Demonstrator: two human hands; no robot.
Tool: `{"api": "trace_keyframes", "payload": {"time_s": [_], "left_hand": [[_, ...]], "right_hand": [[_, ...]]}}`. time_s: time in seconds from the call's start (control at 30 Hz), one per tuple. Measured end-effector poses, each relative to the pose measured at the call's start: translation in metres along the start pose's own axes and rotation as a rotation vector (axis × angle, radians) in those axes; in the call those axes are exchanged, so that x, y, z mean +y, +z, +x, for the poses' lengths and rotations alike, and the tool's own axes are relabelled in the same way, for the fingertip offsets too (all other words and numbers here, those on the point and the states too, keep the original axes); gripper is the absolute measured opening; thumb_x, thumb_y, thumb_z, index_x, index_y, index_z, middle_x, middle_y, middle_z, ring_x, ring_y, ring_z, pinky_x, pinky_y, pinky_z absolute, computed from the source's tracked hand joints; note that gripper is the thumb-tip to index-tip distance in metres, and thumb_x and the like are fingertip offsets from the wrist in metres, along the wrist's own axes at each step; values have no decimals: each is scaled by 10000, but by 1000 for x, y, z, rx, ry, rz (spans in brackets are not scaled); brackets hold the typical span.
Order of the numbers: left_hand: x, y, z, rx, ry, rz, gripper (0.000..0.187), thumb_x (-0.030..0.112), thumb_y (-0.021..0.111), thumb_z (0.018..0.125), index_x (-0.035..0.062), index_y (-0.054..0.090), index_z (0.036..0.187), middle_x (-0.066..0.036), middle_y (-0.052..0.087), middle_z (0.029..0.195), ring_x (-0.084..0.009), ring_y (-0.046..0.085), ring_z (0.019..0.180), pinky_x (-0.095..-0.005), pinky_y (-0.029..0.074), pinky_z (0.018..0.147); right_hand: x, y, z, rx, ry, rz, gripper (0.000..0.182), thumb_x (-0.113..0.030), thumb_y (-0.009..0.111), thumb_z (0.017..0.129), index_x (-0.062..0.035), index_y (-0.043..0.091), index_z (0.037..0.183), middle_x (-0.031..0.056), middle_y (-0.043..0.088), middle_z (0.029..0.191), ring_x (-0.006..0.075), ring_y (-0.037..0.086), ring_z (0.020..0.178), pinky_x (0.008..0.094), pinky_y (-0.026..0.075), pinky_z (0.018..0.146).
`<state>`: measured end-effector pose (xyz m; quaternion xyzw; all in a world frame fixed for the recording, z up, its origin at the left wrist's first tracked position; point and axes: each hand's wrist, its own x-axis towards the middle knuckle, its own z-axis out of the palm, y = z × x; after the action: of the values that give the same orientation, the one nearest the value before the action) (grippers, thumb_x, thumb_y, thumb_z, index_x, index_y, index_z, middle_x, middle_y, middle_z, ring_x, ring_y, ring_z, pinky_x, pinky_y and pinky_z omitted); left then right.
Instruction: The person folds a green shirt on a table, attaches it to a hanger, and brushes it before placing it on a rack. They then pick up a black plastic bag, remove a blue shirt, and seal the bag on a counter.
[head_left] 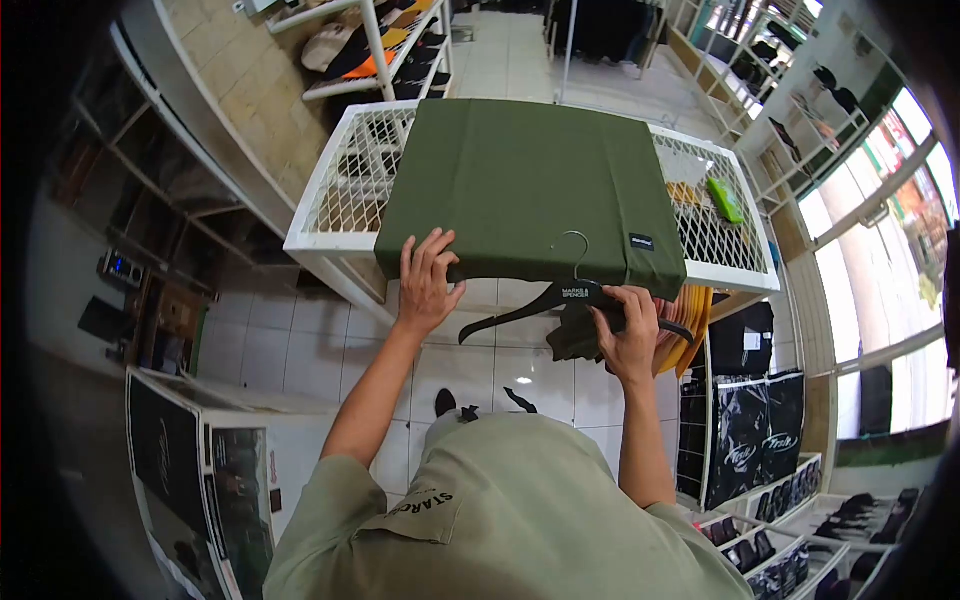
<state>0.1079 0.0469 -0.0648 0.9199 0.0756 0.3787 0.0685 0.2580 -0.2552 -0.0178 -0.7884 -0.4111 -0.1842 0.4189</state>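
Pale green shirt (540, 510) of the wearer fills the foreground. Beyond it, a dark green cloth (520, 180) lies spread across a white mesh table (355, 180), draping over the near edge. The left hand (428, 280) rests on the cloth's near left corner, fingers apart, thumb free. The right hand (628, 325) has thumb and fingers clamped on one arm of a black hanger (540, 302), held at the near edge, its hook over the cloth in view. Right of the cloth, a green object (724, 201) lies on the mesh.
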Motion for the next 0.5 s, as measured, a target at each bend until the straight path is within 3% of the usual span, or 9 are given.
{"api": "trace_keyframes", "payload": {"time_s": [0.07,0.17,0.3,0.5], "left_hand": [[5,-7,3,-3,-32,-18,585,83,842,657,121,513,1140,-86,522,1440,-302,449,1426,-573,292,1206],[12,-24,10,-63,-32,-36,380,118,747,728,99,553,1054,-109,558,1427,-311,471,1415,-567,303,1200],[14,-33,17,-104,-41,-23,325,114,690,784,76,545,1072,-126,601,1392,-326,505,1385,-567,321,1186],[21,-39,35,-69,-276,-264,223,43,560,877,28,481,1085,-208,694,1244,-413,587,1242,-536,382,1122]], "right_hand": [[8,2,-1,13,-40,15,395,-41,821,747,-71,683,1116,129,645,1067,327,631,954,422,498,836],[7,3,-4,12,-32,47,369,-51,822,749,-76,695,1095,119,646,1059,320,625,937,415,492,814],[5,5,-12,-21,-74,25,371,-58,830,740,-91,707,1088,99,646,1037,300,617,936,399,471,790],[-13,20,-25,-91,-213,21,386,-22,817,701,-119,729,1064,32,666,989,243,636,922,395,450,819]]}}
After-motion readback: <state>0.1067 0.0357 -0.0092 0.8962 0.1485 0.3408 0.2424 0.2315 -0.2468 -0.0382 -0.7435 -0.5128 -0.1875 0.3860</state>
